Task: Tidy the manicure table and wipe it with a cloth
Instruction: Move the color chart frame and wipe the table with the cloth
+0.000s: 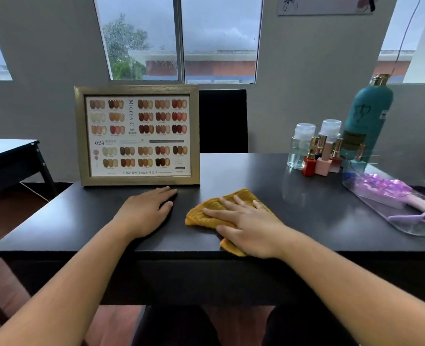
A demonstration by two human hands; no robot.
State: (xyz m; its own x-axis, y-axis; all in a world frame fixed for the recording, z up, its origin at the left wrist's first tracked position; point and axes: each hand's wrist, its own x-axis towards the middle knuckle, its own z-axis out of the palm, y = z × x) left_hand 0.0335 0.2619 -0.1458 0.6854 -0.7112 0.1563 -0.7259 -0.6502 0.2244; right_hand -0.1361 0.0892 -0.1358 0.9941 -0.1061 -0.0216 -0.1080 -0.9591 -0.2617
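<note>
An orange ribbed cloth [207,213] lies on the black manicure table [81,221] near its front edge. My right hand [251,228] presses flat on the cloth, fingers spread, pointing left and away. My left hand [146,211] rests palm down on the bare tabletop just left of the cloth, in front of a framed nail colour chart [137,134] that stands upright at the back left.
At the back right stand two clear pump bottles [300,146], several nail polish bottles [322,159] and a tall teal bottle [368,118]. A clear pouch [411,211] with pink and purple tools lies at the right edge. A black chair [222,121] stands behind the table.
</note>
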